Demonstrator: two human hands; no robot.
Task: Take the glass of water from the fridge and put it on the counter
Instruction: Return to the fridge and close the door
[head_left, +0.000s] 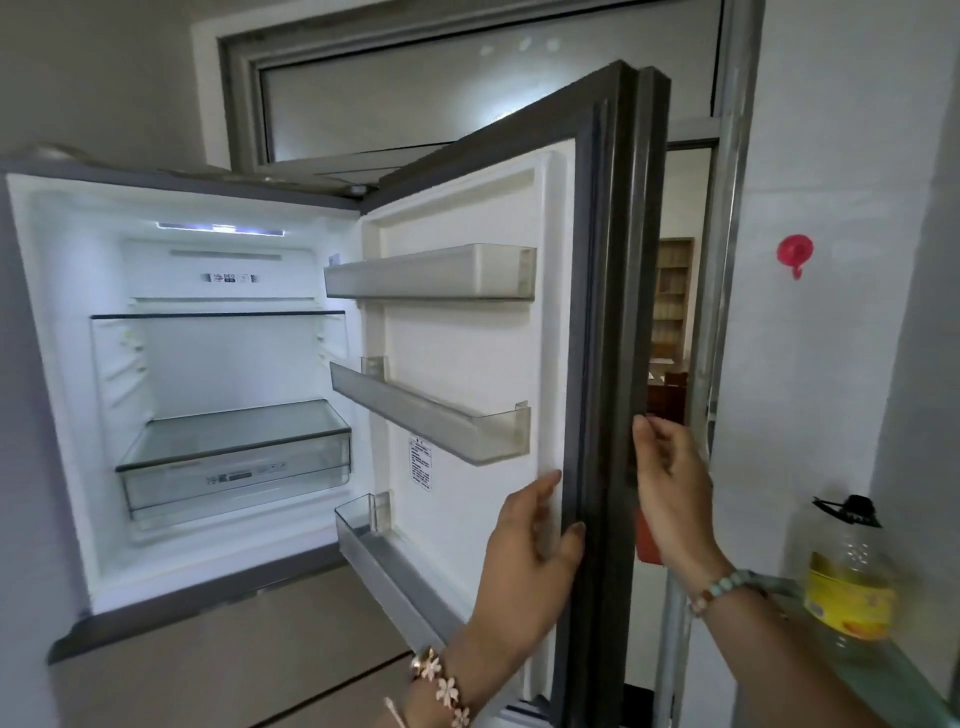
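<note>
The fridge (218, 364) stands open with its light on. Its glass shelves and the clear drawer (234, 478) hold nothing that I can see, and no glass of water is in view. The fridge door (597, 291) swings out to the right, its three door bins bare. My left hand (530, 556) grips the door's grey edge from the inner side, thumb on the white liner. My right hand (670, 483) holds the same edge from the outer side, fingers curled around it.
A bottle of yellow oil (847, 582) with a black cap stands on a glass-topped ledge (893, 680) at the right. A red suction hook (795, 254) is on the white wall. Behind the door an aluminium doorway opens to another room. Lower fridge drawers sit shut below.
</note>
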